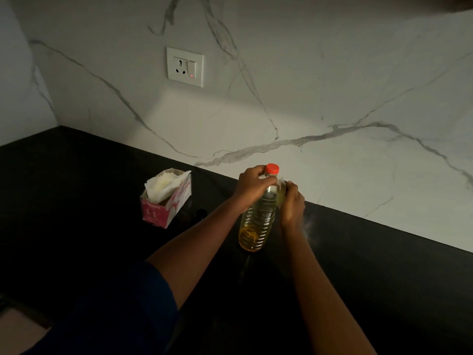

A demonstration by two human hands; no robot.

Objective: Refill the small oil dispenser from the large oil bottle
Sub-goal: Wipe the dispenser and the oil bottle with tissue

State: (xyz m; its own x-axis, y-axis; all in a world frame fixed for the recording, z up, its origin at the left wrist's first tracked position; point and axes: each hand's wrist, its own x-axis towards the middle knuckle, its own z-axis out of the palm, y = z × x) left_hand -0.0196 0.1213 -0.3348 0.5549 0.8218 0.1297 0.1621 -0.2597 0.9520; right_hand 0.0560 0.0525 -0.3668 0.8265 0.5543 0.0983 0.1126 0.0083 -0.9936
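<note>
The large oil bottle point(258, 221) stands upright on the black counter point(371, 265), clear plastic with yellow oil and a red cap point(271, 169) screwed on. My left hand point(252, 187) grips its neck and shoulder just below the cap. My right hand point(293, 203) presses a pale piece of tissue point(281, 192) against the bottle's right side. A small dark object point(200, 213) sits on the counter left of the bottle; it is too dim to tell whether it is the small dispenser.
A pink tissue box point(163, 204) with white tissues sticking out lies on the counter to the left. The marble wall point(332, 98) rises right behind the bottle, with a socket and switch point(185, 66) above. The counter's front edge is at the lower left.
</note>
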